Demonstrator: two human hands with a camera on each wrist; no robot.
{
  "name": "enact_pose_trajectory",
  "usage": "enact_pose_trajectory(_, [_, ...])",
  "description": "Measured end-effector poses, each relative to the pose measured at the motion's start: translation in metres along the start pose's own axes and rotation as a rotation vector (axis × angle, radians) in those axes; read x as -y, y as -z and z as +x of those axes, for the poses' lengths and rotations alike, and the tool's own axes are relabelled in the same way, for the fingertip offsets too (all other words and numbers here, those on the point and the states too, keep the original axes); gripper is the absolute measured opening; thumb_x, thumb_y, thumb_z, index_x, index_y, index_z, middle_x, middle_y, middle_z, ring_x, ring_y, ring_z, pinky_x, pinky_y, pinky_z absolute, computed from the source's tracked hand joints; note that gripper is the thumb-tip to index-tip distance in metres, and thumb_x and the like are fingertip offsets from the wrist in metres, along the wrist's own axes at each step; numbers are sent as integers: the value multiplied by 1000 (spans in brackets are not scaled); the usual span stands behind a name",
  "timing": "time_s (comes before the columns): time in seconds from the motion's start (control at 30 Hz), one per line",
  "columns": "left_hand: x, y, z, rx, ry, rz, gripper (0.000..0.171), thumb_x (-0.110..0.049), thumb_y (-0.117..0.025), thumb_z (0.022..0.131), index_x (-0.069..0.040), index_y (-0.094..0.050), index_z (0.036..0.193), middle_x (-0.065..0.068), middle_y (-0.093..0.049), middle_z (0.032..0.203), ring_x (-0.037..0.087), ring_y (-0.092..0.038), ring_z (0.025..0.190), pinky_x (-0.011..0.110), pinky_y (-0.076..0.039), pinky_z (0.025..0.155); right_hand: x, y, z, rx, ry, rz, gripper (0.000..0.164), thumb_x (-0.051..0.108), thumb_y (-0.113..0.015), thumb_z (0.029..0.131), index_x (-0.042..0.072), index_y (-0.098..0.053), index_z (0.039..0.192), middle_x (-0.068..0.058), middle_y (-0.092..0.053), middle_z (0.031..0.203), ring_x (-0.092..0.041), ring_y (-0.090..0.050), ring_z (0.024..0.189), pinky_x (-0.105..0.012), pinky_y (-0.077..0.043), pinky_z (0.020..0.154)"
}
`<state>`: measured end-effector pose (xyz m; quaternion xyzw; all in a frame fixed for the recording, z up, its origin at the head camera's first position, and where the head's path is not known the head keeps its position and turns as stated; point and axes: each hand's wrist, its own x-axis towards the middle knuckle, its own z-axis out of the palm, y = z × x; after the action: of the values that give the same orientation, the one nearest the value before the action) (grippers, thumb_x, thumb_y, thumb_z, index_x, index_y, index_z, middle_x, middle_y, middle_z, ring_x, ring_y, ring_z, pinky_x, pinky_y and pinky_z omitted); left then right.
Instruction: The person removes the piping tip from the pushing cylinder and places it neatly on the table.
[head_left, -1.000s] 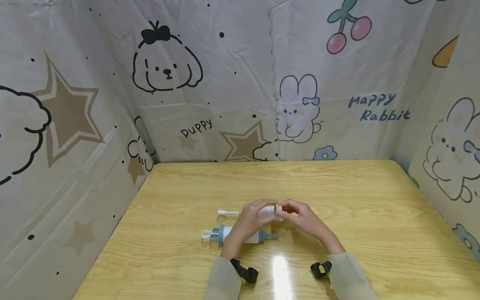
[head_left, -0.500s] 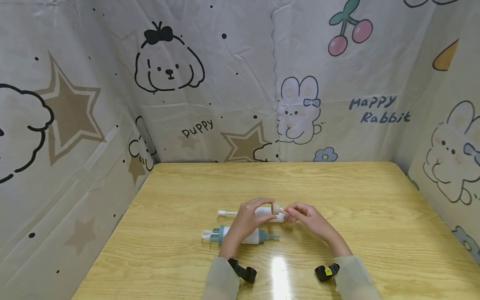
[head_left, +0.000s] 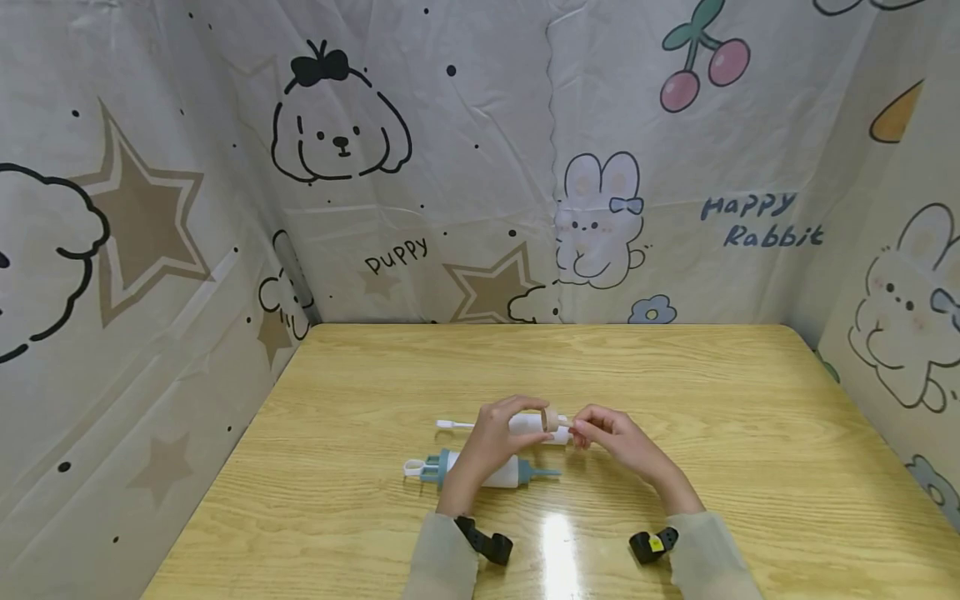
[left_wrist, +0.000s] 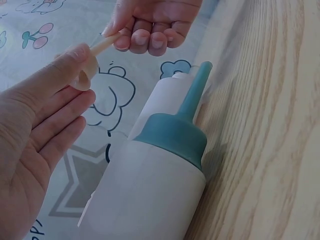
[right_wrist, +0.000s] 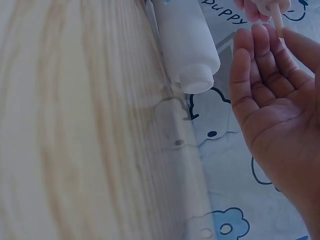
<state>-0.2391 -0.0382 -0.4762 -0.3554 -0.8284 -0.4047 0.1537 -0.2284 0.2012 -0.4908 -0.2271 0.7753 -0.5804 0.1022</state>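
Between thumb and fingers, my left hand [head_left: 491, 437] holds a beige nozzle [head_left: 551, 419] by its wide cup end. My right hand [head_left: 621, 442] pinches the tip of its narrow tube, as the left wrist view shows with the nozzle [left_wrist: 89, 70] slanting between both hands. Behind the left hand, a white syringe-like cylinder [head_left: 527, 424] lies on the table, its white rod [head_left: 454, 425] pointing left; its necked end [right_wrist: 197, 79] shows in the right wrist view. Nearer lies a second syringe-like dispenser [head_left: 498, 475], white with a teal nozzle [left_wrist: 172, 137], partly hidden by the left forearm.
The wooden table [head_left: 675, 375] has a patterned cloth [head_left: 480, 108] standing behind and on both sides. A black wrist camera [head_left: 491, 542] sits on the left wrist, another black camera [head_left: 652, 543] on the right.
My right hand has slid right, from the nozzle's cup to the tip of its tube. The left hand has shifted slightly left with the nozzle. Little differs over the last half second.
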Motion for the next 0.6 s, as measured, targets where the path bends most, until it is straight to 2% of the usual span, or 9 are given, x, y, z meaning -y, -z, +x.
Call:
enact_pose_trajectory(0.13, [1, -1, -2, 9, 4, -4, 37, -20, -80, 81, -7, -70, 114, 7, -74, 111, 20, -70, 106, 29, -57, 93, 1, -1, 1, 25, 5, 11, 32, 22, -46, 105, -6, -60, 106, -28, -62, 95, -27, -61, 83, -33, -56, 77])
enact_pose_trajectory(0.37, [1, -3, -4, 33, 22, -13, 36, -22, -79, 81, -9, -71, 113, 6, -74, 110, 20, -71, 103, 33, -58, 92, 4, -5, 2, 59, 20, -2, 26, 21, -45, 105, 1, -62, 104, -26, -62, 93, -37, -58, 84, -36, -55, 78])
enact_pose_trajectory(0.6, [1, -2, -5, 38, 9, -5, 38, -22, -79, 80, -6, -73, 113, 8, -75, 110, 19, -72, 102, 27, -59, 89, 6, -7, 2, 59, 17, -22, 25, 21, -45, 105, 3, -62, 103, -24, -63, 92, -36, -59, 84, -35, -55, 79])
